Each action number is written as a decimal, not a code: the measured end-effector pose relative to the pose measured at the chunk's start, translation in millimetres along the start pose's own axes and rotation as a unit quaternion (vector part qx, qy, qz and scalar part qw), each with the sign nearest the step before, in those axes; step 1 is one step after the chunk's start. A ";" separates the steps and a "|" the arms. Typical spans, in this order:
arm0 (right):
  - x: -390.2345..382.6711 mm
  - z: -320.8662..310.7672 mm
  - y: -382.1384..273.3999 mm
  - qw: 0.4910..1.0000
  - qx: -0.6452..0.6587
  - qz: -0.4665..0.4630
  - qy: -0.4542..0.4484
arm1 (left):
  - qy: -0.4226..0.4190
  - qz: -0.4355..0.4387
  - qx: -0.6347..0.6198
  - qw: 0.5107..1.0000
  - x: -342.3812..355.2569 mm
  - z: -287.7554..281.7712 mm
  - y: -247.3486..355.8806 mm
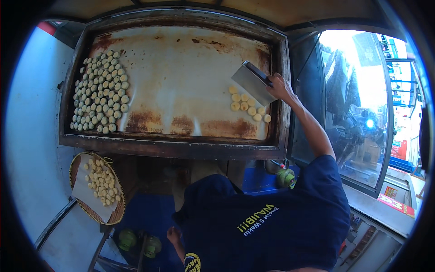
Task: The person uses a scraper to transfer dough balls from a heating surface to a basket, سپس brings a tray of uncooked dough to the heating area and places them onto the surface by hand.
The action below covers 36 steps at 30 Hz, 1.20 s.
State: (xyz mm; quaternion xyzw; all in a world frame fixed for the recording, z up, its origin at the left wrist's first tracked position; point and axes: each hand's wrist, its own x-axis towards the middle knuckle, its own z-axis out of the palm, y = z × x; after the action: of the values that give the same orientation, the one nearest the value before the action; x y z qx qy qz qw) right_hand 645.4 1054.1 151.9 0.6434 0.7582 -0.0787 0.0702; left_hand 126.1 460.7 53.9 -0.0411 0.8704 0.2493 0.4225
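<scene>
My right hand [282, 87] grips a wide metal scraper [252, 84] by its dark handle bar, its broad blade tilted over the right side of a large metal griddle [181, 68]. Just beneath and beside the blade sit several small, pale yellow round pastries [244, 106], some perhaps hidden by it. Many more round pastries [102, 90], greyer in tone, are packed together at the griddle's left side. My left hand [173, 235] hangs low beside my body, away from the griddle. Its fingers look loosely curled, with nothing visible in them.
Left of my legs stands a round woven basket [118, 199], lined with paper and bearing a heap of pale pastries [103, 182]. Green gas cylinders [285, 177] are on the blue floor. A raised dark rim [181, 148] edges the griddle. A glass panel [353, 109] stands at the right.
</scene>
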 end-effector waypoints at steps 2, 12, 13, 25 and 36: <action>-20.5 -0.7 -6.1 0.998 0.019 0.041 0.043 | -0.017 -0.018 -0.035 0.999 10.5 -6.3 -10.0; -115.7 31.6 -19.2 0.979 -0.005 0.203 0.025 | -0.067 0.029 -0.110 0.991 59.5 -11.5 -23.8; -123.2 33.9 -19.6 0.978 0.006 0.208 0.023 | -0.052 0.007 -0.110 0.992 55.0 -9.8 -15.6; -65.9 54.1 -51.8 0.970 0.115 0.211 0.038 | -0.044 0.011 -0.070 0.997 49.6 -8.3 9.9; 93.1 71.2 -36.5 0.998 0.017 -0.065 0.010 | 0.028 -0.032 -0.094 0.995 -5.7 -1.5 -33.5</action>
State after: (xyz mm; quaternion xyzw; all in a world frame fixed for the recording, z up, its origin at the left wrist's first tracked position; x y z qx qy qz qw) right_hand 594.7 1123.1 63.9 0.5948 0.7976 -0.0894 0.0460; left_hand 138.1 430.0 45.6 -0.1159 0.8525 0.3153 0.4004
